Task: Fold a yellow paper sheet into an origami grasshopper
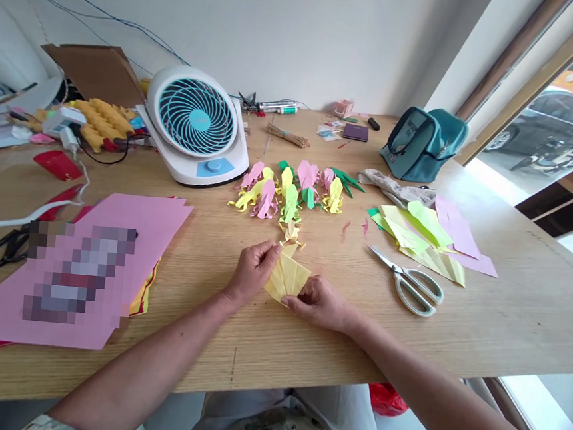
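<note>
A creased piece of yellow paper (287, 275) is held between my two hands, just above the front half of the table. My left hand (256, 268) pinches its upper left edge between thumb and fingers. At the lower right corner, my right hand (319, 303) grips the same sheet, thumb on the near side. Fold lines fan out across the paper. Right behind it sits a small pale yellow folded paper figure (291, 231). Farther back stands a cluster of folded paper figures (290, 200) in pink, yellow and green.
White-handled scissors (416, 290) lie to the right, below loose coloured paper scraps (415, 230). A stack of pink sheets (149, 230) covers the left side, partly blurred out. Behind stand a white fan (197, 123) and a teal bag (423, 145). A bundle of sticks (288, 135) lies at the back.
</note>
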Tool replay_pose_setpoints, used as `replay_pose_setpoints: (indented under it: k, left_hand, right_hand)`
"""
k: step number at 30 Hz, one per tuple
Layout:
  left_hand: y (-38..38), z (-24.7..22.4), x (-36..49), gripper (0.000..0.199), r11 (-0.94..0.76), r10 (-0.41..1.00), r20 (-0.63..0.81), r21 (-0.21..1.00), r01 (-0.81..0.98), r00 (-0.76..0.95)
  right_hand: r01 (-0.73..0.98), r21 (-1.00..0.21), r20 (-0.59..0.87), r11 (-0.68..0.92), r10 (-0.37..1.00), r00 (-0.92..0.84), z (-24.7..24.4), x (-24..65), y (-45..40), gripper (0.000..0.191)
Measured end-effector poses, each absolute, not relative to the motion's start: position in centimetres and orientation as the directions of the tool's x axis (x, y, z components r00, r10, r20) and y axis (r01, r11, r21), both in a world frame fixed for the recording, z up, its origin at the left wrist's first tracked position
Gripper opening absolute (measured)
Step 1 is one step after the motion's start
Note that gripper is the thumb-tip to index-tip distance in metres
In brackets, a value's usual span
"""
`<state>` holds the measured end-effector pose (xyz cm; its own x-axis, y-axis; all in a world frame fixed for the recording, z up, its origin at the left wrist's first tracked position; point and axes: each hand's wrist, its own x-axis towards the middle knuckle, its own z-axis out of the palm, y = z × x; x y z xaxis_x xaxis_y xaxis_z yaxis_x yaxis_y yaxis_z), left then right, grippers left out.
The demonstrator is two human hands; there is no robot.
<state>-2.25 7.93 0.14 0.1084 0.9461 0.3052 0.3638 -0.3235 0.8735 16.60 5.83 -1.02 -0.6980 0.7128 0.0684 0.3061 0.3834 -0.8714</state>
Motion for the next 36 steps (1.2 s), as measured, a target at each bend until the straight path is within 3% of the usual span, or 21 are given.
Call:
replay_pose_setpoints:
  k: [8, 13, 21, 36]
  left_hand:
    - [8.03, -0.05, -2.42, 0.039, -0.286, 0.958, 0.272, 0.907, 0.31, 0.089]
    - [8.3, -0.14, -2.4, 0.039, -0.261, 0.965, 0.256, 0.92, 0.291, 0.056]
    - [8.51, -0.61, -2.64, 0.038, -0.291, 0.956, 0.265, 0.909, 0.298, 0.126]
    - [8.51, -0.71, -2.71, 0.039, -0.28, 0.959, 0.252, 0.917, 0.285, 0.133]
  right_hand:
    - [0.313, -0.866, 0.072, 0.39, 0.716, -0.694, -0.83, 16.77, 5.96, 0.034]
    - [0.337, -0.857, 0.06, 0.389, 0.726, -0.685, -0.98, 16.83, 6.07, 0.04]
    - [0.328, -0.822, 0.097, 0.465, 0.683, -0.724, -0.72, 16.74, 6.15, 0.041]
    - [0.312, -0.837, 0.107, 0.449, 0.694, -0.713, -0.76, 16.74, 6.06, 0.041]
